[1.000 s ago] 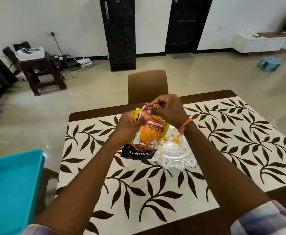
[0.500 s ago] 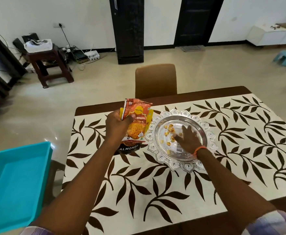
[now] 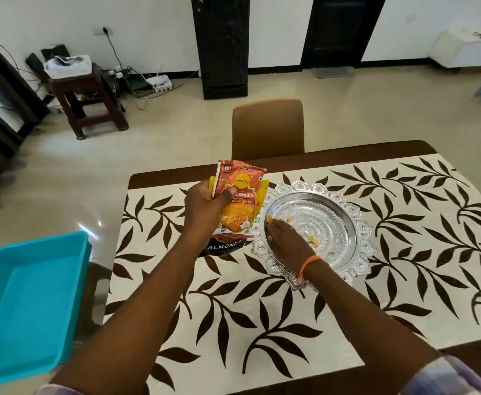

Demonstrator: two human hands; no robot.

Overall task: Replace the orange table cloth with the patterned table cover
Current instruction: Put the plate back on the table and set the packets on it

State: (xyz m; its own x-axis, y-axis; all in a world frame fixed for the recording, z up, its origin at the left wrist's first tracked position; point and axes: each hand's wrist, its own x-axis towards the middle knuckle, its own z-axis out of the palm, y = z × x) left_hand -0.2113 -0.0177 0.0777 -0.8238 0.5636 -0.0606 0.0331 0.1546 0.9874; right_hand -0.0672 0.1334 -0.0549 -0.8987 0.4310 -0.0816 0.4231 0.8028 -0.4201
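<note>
The patterned table cover (image 3: 262, 323), cream with dark brown leaves, lies spread over the brown table (image 3: 333, 159). No orange cloth is in view. My left hand (image 3: 205, 212) holds a stack of snack packets (image 3: 239, 201) upright above the cover's far left part; an orange one is in front, a black almond packet at the bottom. My right hand (image 3: 283, 238) rests inside a silver plate (image 3: 356, 243), fingers down among scattered yellow snack pieces (image 3: 290, 218) at the plate's left side.
A turquoise tray (image 3: 25, 303) sits at the near left, beside the table. A brown chair (image 3: 267, 128) stands at the table's far side. On the floor beyond are a wooden stool (image 3: 88, 104) with cables, and a dark cabinet (image 3: 222, 47).
My right hand left the packets and dropped into the plate, then slid to its left side. My left hand keeps the packets, now held more upright.
</note>
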